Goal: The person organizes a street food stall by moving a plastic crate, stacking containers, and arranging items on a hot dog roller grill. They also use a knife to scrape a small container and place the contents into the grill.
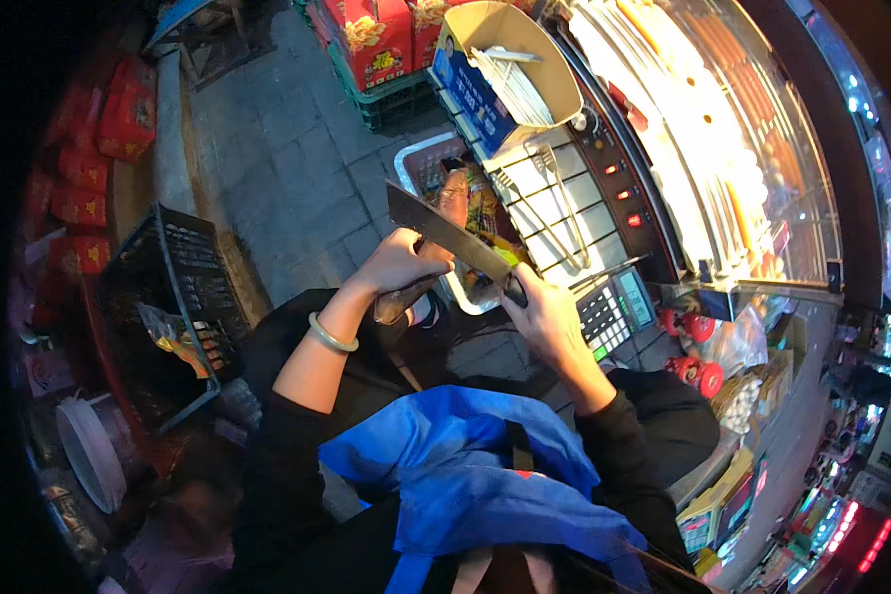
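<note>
My left hand [401, 261], with a pale bangle at the wrist, grips a thick, long brown piece [454, 194]. Whether it is a stalk or a root I cannot tell. Its darker lower end [405, 298] sticks out below my fist. In my right hand [548, 312] is the dark handle of a broad-bladed knife [453, 234]. The blade slants up to the left across the brown piece; whether it touches I cannot tell. Beneath both lies a white-rimmed plastic basket [403, 157] with scraps and colourful wrappers, partly hidden by the knife and hands.
To the right, a rack holds metal tongs [564, 215] and an open carton [457, 93] of wrapped sticks. A calculator [610, 313] sits near my right forearm, below a lit sausage roller grill [698, 141]. A black crate [171, 297] stands left; red boxes [371, 44] are stacked ahead.
</note>
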A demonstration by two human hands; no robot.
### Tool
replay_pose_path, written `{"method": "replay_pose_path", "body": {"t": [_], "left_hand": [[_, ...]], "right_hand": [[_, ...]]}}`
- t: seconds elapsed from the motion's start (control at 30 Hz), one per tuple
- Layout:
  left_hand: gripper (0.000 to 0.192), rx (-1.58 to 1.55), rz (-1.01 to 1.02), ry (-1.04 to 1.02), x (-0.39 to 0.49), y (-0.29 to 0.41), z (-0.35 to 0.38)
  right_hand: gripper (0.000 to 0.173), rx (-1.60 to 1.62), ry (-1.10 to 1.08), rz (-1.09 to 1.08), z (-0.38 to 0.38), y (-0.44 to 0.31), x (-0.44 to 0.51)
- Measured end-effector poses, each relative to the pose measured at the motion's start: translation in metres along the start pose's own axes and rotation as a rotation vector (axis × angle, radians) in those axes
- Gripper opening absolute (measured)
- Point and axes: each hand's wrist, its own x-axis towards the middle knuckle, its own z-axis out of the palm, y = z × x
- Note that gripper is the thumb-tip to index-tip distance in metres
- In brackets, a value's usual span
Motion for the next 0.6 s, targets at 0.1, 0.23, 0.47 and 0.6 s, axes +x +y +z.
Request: {"method": "replay_pose_path", "body": {"t": [0.1, 0.23, 0.47, 0.6], "left_hand": [[0.039, 0.002, -0.103, -0.077, -0.003, -0.001, 0.002], [0.038, -0.102, -0.074, -0.185, -0.004, 0.004, 0.003], [0.042, -0.094, -0.014, -0.156, -0.008, 0.012, 0.002], [0.042, -0.127, -0.06, -0.224, -0.009, 0.014, -0.001]], "right_hand": [[0.03, -0.116, -0.068, 0.007, 0.007, 0.005, 0.007], [0.031, -0.117, -0.057, 0.037, 0.012, 0.009, 0.007], [0.033, -0.061, -0.036, 0.078, 0.014, 0.011, 0.008], [0.032, -0.033, -0.047, 0.084, 0.011, 0.012, 0.007]]}}
